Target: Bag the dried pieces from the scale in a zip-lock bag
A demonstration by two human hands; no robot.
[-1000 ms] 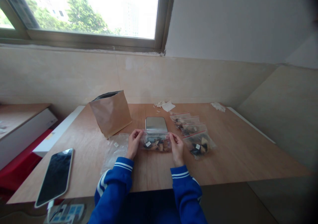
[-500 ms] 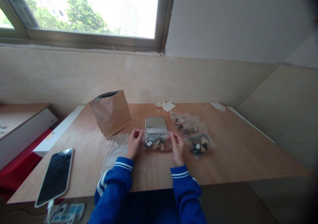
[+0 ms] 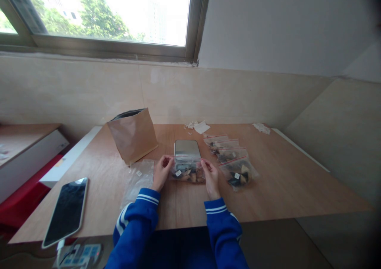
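Note:
A clear zip bag point(image 3: 190, 176) with brown and dark dried pieces and a small white label hangs between my hands, just in front of a flat kitchen scale point(image 3: 187, 147). My left hand point(image 3: 162, 172) pinches the bag's top edge at its left end. On the right end of that edge, the fingers of my right hand point(image 3: 211, 177) are closed. The bag hides the scale's near part. Beside my left wrist lie flat, clear zip bags point(image 3: 135, 183), one with a label. Right of my right hand rests a filled zip bag point(image 3: 238, 175).
More filled zip bags point(image 3: 228, 151) overlap behind it. A brown paper pouch point(image 3: 133, 136) stands open-topped at the back left. A tablet point(image 3: 67, 207) with a white cable lies at the front left. Paper scraps point(image 3: 201, 126) lie near the wall.
My hands have come slightly closer together along the bag's top edge, the right one shifting left. The other things have stayed in place.

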